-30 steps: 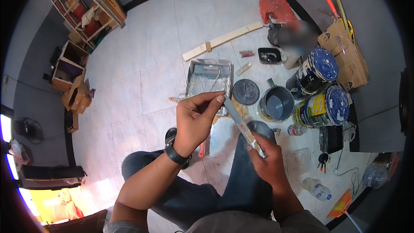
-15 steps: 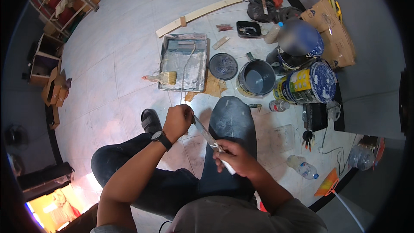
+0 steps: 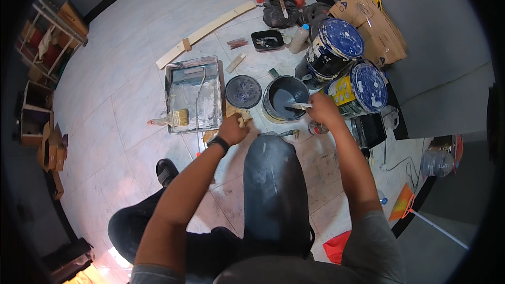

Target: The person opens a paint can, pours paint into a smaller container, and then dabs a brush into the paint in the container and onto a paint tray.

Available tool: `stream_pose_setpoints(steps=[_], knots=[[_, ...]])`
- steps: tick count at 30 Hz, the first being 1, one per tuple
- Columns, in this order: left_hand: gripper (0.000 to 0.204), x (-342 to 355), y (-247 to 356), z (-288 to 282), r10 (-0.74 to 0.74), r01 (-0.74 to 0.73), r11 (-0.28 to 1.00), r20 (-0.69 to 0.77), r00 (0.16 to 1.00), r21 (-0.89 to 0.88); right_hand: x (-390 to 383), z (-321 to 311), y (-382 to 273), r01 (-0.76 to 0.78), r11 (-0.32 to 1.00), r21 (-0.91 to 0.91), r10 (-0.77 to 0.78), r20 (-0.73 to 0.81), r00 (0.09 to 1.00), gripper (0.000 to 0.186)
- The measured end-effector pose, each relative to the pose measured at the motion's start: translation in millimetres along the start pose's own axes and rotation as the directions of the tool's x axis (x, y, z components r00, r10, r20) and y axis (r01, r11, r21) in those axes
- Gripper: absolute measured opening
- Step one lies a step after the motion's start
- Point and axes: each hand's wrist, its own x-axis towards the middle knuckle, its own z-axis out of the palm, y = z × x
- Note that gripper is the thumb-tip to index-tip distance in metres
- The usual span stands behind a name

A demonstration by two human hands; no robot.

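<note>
My right hand (image 3: 323, 110) grips a knife (image 3: 301, 106) by its white handle over the right side of an open bucket (image 3: 267, 113). Its blade points into the grey paint (image 3: 282, 95) and its far end is hidden. Low beside the bucket, my left hand (image 3: 234, 129) has its fingers curled at a scrap of tan cardboard (image 3: 232, 109); what they hold, if anything, I cannot make out. Left of it lies a paint tray (image 3: 168, 81) with a roller frame (image 3: 198, 94) and a wide brush (image 3: 176, 118). A round dark lid (image 3: 243, 91) sits between tray and bucket.
Two blue-lidded paint pails (image 3: 341, 39) (image 3: 368, 88) stand right of the bucket, with a cardboard box (image 3: 368, 23) behind. A spray can (image 3: 317, 127) is under my right forearm. Farther off are a black tray (image 3: 267, 41), a bottle (image 3: 299, 39) and a wooden strip (image 3: 210, 30).
My right hand has carried the knife forward from above my lap to the bucket. My left hand has left the blade's tip and reached down near the cardboard. The view has shifted.
</note>
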Motion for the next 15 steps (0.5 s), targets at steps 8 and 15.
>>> stream_pose_setpoints(steps=[8,15], knots=[[0.109,55.7,54.9,75.4,0.31,-0.337,0.936,-0.221,0.925,-0.097,94.3,65.7,-26.8,0.357,0.921,-0.153,-0.323,0.212,0.922,0.021],[0.092,55.4,68.5,78.8,0.067,-0.077,0.987,-0.072,0.995,-0.139,85.1,60.6,-8.3,0.356,0.874,-0.33,-0.258,0.306,0.917,0.02]])
